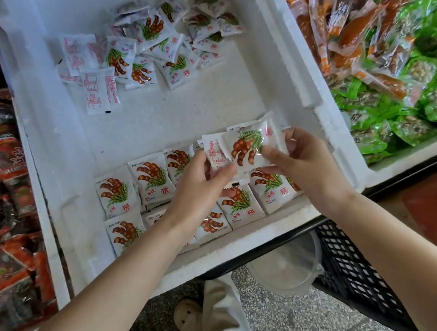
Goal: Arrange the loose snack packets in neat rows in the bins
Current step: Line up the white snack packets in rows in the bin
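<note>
Both hands over the near-right part of the white foam bin (52, 148). Right hand (304, 161) pinches a printed-side-up packet (249, 147) by its right edge; left hand (199, 187) grips a back-side-up packet (214, 152) just left of it, edges overlapping. Held packets sit directly above the near rows (142, 184), so placement is straight down, right hand nearer the gap. Loose pile (148, 50) lies far-left, well apart from both hands.

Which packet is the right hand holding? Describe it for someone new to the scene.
In the white foam bin, look above the neat near rows. The packet pinched by the right hand is raised, picture side up, while the left hand grips one showing red print.
</note>
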`<state>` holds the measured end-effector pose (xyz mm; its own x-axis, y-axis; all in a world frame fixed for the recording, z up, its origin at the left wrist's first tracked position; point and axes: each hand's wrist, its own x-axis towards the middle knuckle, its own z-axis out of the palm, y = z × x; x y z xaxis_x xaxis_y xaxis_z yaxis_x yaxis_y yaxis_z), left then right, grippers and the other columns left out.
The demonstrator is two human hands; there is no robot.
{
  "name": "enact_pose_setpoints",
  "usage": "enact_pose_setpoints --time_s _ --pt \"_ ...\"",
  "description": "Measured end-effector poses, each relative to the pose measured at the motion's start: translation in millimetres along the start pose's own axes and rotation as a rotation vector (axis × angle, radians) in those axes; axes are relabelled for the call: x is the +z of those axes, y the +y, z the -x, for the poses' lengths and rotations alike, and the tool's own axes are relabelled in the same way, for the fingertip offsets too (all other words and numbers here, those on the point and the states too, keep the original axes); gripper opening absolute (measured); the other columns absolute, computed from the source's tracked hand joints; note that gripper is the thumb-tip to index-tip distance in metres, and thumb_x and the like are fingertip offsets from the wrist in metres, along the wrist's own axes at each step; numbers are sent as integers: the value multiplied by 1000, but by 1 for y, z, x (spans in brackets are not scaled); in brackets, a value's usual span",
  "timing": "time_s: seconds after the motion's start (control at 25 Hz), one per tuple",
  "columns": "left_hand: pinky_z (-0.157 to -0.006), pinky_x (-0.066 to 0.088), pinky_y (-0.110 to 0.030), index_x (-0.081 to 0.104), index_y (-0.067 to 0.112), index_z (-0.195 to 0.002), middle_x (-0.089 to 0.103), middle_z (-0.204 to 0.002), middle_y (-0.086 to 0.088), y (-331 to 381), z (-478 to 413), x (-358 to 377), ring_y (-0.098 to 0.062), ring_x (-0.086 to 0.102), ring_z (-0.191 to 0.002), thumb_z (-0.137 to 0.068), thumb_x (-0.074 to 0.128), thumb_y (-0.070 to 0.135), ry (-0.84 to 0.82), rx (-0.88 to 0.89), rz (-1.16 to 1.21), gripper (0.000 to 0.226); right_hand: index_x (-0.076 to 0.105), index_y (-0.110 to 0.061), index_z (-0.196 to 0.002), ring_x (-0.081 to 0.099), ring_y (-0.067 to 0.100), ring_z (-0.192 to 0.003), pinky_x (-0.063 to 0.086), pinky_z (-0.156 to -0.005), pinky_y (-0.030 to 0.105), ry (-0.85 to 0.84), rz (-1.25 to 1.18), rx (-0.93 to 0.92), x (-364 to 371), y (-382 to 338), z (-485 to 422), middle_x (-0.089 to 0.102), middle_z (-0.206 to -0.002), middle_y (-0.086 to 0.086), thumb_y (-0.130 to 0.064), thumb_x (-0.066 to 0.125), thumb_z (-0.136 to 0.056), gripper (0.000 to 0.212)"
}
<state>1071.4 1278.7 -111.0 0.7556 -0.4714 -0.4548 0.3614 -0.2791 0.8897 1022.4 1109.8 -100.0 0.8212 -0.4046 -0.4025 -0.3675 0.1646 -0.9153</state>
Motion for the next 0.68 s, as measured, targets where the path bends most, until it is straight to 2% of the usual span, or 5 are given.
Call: enact_pose_setpoints --time_s 0.2,0.28,0.4,0.6,0.68 --pt "-77 59 -26 56 23 -114 66 -110 7 4 -5 3 0 67 -86 -98 54 24 44 53 -131 17 52 -25 -120 57 -4 -75 41 -64 5 -95 783 -81 -14 5 11 61 -102 -13 -26 83 -68 61" --pt "-70 57 -18 56 21 -110 67 -102 7 6 -8 7 1 66 -81 -97 56 22 31 86 -213 13 56 -27 -104 53 -8 -72 36 -62 2 -93 823 -187 -16 2 15 60 -94 -19 -35 82 -65 47" --pt "-72 56 -17 56 21 -111 66 -100 13 9 -8 17 5 65 -79 -96 58 20 -19 136 -275 15 53 -21 -87 49 5 -62 37 -57 10 -70 818 -282 -16 1 15 51 -74 -15 -42 77 -68 37" --pt "-68 59 -28 57 12 -112 67 -103 5 11 -11 27 -3 67 -77 -98 54 21 31 110 -203 17 50 -21 -84 48 -5 -58 37 -55 8 -1 909 -267 -38 -21 9 52 -72 -12 -32 73 -78 25" --pt "-70 60 -31 57 16 -112 66 -107 5 10 -13 25 0 66 -73 -99 52 22 61 62 -137 15 52 -20 -91 52 5 -65 40 -58 13 55 980 -317 -52 -31 4 57 -75 -5 -25 70 -81 22"
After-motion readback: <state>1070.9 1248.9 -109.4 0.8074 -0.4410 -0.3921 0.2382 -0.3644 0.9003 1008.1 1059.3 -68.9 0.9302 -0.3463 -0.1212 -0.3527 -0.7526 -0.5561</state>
